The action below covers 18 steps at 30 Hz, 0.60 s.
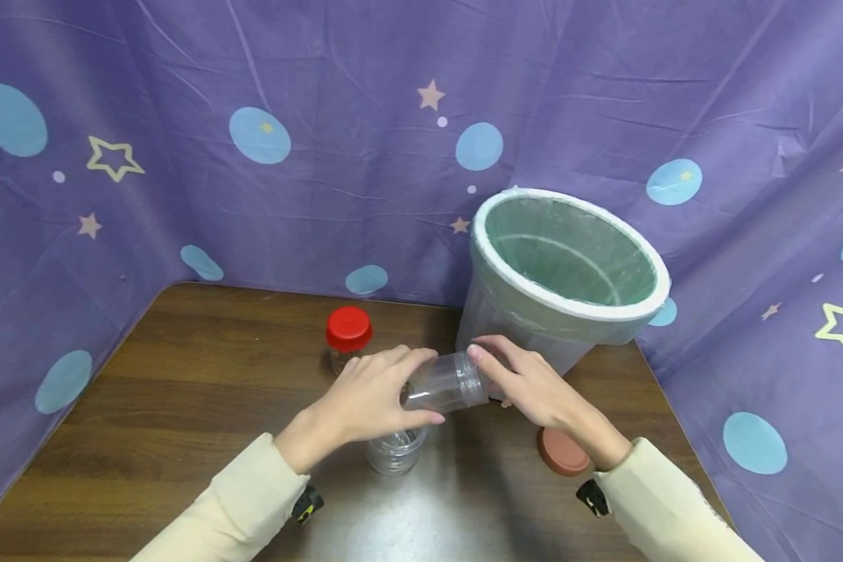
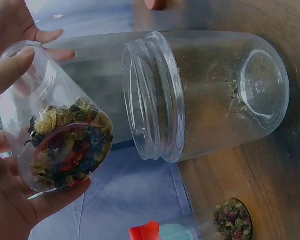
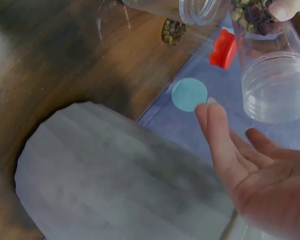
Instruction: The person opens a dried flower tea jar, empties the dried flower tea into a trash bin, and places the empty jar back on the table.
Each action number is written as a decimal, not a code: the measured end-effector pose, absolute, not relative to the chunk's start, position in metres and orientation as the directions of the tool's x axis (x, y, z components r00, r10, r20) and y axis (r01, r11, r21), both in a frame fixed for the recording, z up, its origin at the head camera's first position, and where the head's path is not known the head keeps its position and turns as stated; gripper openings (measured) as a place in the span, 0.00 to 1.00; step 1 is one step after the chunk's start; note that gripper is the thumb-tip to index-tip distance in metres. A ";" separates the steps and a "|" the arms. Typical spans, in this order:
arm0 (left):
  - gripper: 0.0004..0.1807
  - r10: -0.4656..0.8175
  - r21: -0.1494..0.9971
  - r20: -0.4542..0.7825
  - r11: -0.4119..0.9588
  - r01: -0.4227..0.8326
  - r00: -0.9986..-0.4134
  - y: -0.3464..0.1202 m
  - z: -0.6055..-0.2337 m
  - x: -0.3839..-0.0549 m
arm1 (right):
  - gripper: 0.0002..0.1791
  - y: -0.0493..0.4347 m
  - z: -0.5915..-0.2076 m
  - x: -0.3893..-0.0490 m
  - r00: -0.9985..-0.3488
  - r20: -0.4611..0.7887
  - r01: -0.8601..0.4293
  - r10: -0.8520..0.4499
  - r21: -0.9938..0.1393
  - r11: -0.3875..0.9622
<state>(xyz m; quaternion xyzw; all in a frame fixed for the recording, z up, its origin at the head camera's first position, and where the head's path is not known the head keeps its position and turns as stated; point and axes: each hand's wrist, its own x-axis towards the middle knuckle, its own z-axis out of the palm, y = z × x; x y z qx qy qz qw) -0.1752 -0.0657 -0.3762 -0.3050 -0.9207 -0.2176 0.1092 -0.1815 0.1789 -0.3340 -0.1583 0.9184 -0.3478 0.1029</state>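
My left hand (image 1: 375,394) grips a clear plastic jar (image 1: 449,382) round its side, tipped over with its open mouth toward the right hand. Dried flowers (image 2: 72,145) in yellow, red and dark tones lie at the jar's base end. My right hand (image 1: 534,390) is beside that mouth; its fingers are loosely extended, and the right wrist view shows a gap between them and the jar. Below the left hand a wider clear jar (image 1: 393,457) stands upright without a lid. A few crumbs (image 2: 235,92) lie near its bottom.
A jar with a red lid (image 1: 349,328) stands behind the left hand, dried flowers (image 3: 173,32) at its bottom. At the back right is a bin (image 1: 569,316) with a white rim and plastic liner. A reddish-brown lid (image 1: 563,451) lies by the right wrist. Purple cloth (image 1: 365,156) hangs behind.
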 end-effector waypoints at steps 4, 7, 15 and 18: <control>0.42 0.527 0.275 0.378 0.722 0.636 -0.761 -0.065 -0.377 -0.174 | 0.32 0.172 -0.334 -0.182 -0.945 -0.151 -0.104 -0.291 -0.702 0.704; 0.42 0.538 0.242 0.399 0.719 0.651 -0.743 -0.065 -0.378 -0.174 | 0.34 0.168 -0.334 -0.182 -0.952 -0.175 -0.058 -0.250 -0.700 0.712; 0.43 0.557 0.211 0.410 0.713 0.669 -0.723 -0.062 -0.378 -0.171 | 0.41 0.159 -0.337 -0.179 -0.956 -0.249 0.044 -0.155 -0.644 0.764; 0.42 0.554 0.219 0.400 0.716 0.663 -0.731 -0.062 -0.378 -0.171 | 0.39 0.158 -0.338 -0.179 -0.952 -0.247 0.021 -0.180 -0.642 0.766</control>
